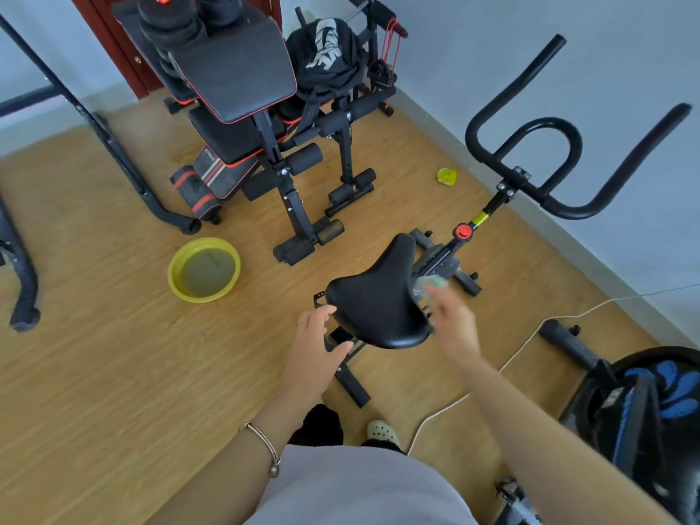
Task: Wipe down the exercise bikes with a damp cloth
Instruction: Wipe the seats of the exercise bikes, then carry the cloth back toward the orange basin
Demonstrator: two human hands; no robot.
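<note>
An exercise bike stands in front of me with a black saddle (375,301) and curved black handlebars (530,130) toward the right wall. My left hand (316,342) is at the saddle's rear left edge, fingers apart, fingertips touching the rim. My right hand (452,323) is blurred at the saddle's right side. It grips a pale greenish cloth (430,288) pressed against the saddle's right edge. A yellow basin (178,259) with murky water sits on the floor to the left.
A black and red weight bench (242,89) with a backpack (325,54) stands behind. A white cable (522,342) runs across the wooden floor at right. A second machine with blue parts (651,403) is at lower right. A black frame leg (113,145) crosses the left.
</note>
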